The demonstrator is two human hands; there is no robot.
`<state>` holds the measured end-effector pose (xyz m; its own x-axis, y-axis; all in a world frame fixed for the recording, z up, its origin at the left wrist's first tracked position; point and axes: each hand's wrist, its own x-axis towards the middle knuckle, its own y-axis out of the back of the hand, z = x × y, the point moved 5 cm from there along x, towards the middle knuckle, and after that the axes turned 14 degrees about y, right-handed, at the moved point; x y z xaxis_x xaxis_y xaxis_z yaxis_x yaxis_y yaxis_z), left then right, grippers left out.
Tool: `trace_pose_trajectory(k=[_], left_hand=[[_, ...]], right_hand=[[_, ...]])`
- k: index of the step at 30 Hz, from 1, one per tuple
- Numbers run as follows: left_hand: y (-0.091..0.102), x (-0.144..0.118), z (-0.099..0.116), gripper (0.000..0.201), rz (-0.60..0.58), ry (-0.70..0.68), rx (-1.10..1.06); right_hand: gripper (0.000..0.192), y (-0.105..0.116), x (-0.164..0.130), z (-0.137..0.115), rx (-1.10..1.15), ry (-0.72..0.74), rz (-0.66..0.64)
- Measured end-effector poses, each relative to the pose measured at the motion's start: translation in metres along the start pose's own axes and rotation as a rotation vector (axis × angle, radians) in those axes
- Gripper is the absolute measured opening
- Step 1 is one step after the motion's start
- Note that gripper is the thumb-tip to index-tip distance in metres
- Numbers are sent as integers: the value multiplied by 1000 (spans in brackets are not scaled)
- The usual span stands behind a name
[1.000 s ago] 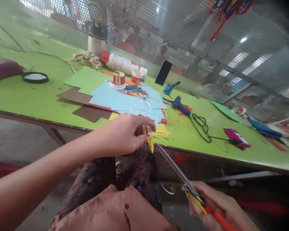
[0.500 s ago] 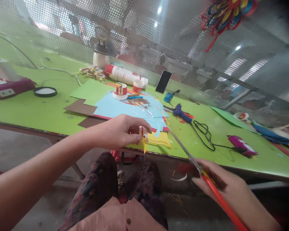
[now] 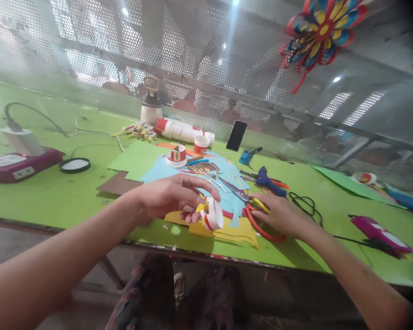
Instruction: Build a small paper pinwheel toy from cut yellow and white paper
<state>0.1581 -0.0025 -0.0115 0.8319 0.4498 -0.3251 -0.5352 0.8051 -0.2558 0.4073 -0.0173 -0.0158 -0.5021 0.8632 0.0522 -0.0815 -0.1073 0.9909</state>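
Observation:
Between its fingers my left hand (image 3: 174,198) holds a small cut piece of paper cup (image 3: 214,214), white with a red stripe and yellow paper on it. My right hand (image 3: 278,211) has hold of a pair of scissors (image 3: 239,190) by its red and yellow handles. The blades point up and left over light blue paper (image 3: 151,169). Yellow paper (image 3: 227,236) lies under both hands near the table's front edge. Just beyond stand a red and white cut cup (image 3: 176,156) and another paper cup (image 3: 201,144).
A blue glue gun (image 3: 269,182) lies at right, its cord near a purple power strip (image 3: 382,233). A phone (image 3: 237,135) leans at the back by stacked paper cups (image 3: 186,131). Another power strip (image 3: 24,165) and a round black lid (image 3: 75,165) sit at left.
My right hand has brought the scissors from beyond the table's front edge up and left onto the papers. The cup piece in my left hand has turned. The view has shifted.

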Motion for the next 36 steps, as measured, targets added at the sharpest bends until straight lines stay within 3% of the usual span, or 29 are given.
trace_pose_trajectory(k=[2, 4, 7, 11, 18, 29, 36], left_hand=[[5, 8, 4, 24, -32, 22, 2], [10, 16, 9, 25, -48, 47, 37], [13, 27, 18, 25, -48, 86, 112], [12, 37, 26, 23, -18, 133, 159], [11, 51, 22, 15, -56, 135, 110], [20, 52, 17, 18, -31, 155, 112], [22, 54, 12, 22, -4, 186, 58]], right_hand=[[39, 7, -2, 2, -32, -14, -6], [35, 29, -3, -5, -26, -6, 112], [26, 68, 4, -35, 199, 140, 356], [16, 90, 25, -76, 384, 374, 435], [12, 81, 41, -88, 496, 451, 467], [14, 74, 44, -92, 403, 515, 430], [16, 70, 45, -92, 381, 555, 479]])
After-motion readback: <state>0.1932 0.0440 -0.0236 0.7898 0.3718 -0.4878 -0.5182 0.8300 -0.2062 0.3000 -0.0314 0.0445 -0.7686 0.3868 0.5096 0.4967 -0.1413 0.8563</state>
